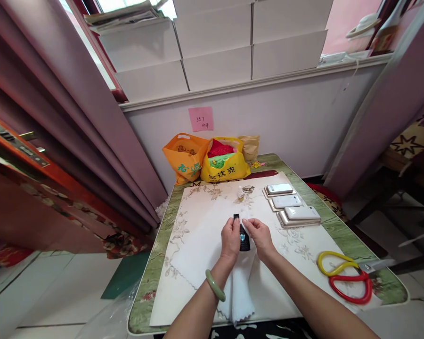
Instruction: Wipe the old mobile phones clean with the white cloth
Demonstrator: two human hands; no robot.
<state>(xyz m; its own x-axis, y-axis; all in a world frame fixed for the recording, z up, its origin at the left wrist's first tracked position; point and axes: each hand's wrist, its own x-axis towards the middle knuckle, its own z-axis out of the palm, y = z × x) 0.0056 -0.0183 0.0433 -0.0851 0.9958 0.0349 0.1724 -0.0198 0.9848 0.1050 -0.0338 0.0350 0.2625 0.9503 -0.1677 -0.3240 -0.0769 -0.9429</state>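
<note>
A black keypad phone [245,243] is held above the table in my left hand [230,239], whose fingers are wrapped round its left side. My right hand [260,237] has its thumb and fingers pinched together at the phone's upper right, closed on a pale cloth [241,294]. The cloth hangs below the phone toward the table's front edge and has a zigzag border. A green bangle [215,285] circles my left wrist. Beyond the hands stand a small clear bottle [240,193] with a white cap and a small dark wire-like item [248,189].
Several phones [301,213] lie in stacks at the right. Big scissors [349,275] with yellow and red handles lie near the right corner. An orange bag [183,155], a yellow bag [226,165] and a brown paper pouch [249,147] stand along the back edge.
</note>
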